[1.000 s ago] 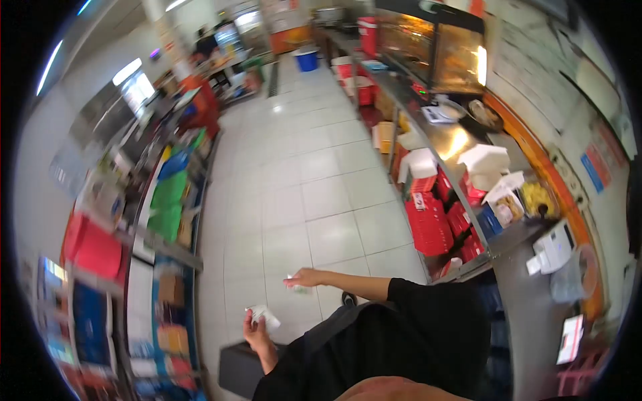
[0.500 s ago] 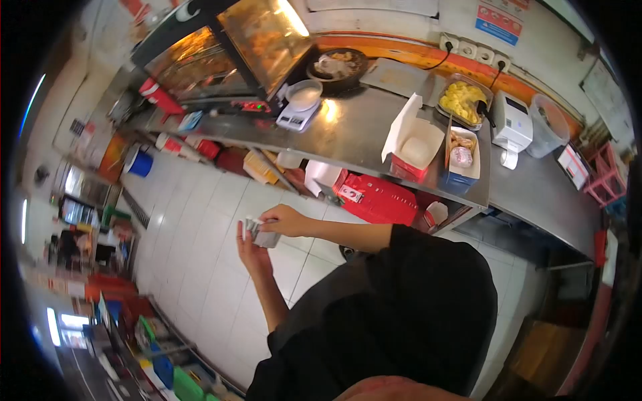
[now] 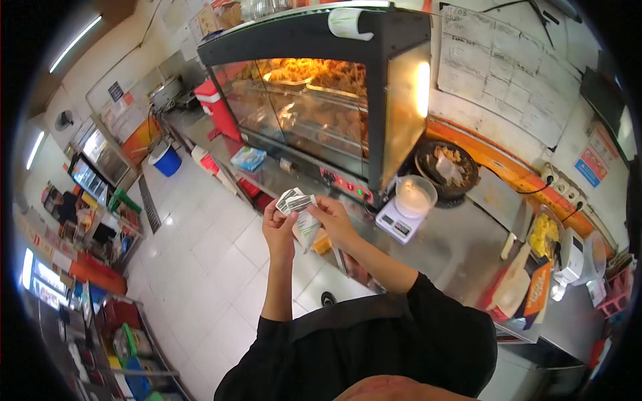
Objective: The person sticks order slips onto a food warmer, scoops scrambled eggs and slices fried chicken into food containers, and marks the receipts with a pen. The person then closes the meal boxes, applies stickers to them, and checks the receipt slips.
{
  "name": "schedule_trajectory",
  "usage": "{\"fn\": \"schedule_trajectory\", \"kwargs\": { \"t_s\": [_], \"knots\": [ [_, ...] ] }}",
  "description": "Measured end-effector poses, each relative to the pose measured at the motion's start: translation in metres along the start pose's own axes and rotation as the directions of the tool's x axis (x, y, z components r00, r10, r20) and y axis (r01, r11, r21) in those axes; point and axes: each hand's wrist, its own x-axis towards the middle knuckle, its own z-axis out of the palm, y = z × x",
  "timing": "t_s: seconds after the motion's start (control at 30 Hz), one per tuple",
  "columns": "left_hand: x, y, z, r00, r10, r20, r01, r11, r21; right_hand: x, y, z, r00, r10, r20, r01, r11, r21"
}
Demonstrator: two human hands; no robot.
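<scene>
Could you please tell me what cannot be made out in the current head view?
All in the head view:
Wording on the printed papers held by the left hand and right hand: too small, partly covered by those hands.
Reading on the scale: too small.
Handwriting on the wall sheet: too small and faint.
Hands of the far person: too small.
Second shoe: only one dark shoe shows, the other probably behind the black clothing.

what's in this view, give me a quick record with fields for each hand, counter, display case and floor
left hand: holds printed white paper
right hand: holds the same paper
counter: metal; scale bearing a tub, dark pan nearby
display case: lit, food inside
floor: pale tiles, blue bucket farther off
</scene>
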Motion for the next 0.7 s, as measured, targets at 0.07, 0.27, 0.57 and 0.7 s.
{"fn": "schedule_trajectory", "kwargs": {
  "t_s": [0.07,0.27,0.57,0.7],
  "knots": [
    [0.058,-0.014,-0.005,0.999,-0.017,0.036,0.018,0.999,-0.029,0.052,0.006,-0.010,0.997,-0.053,-0.055,0.054,0.998,0.026],
    [0.218,0.014,0.031,0.976,0.014,0.215,0.035,0.974,-0.222,0.161,-0.057,-0.005,0.723,-0.622,-0.301,0.468,0.761,-0.448],
    [0.388,0.119,0.157,0.681,0.370,0.632,-0.622,0.748,0.232,0.273,-0.220,0.031,0.321,-0.911,0.258,0.401,-0.116,-0.909],
    [0.455,0.099,0.170,0.546,0.408,0.732,-0.768,0.593,0.242,0.298,-0.240,0.042,0.315,-0.933,0.174,0.065,-0.161,-0.985]
  ]
}}
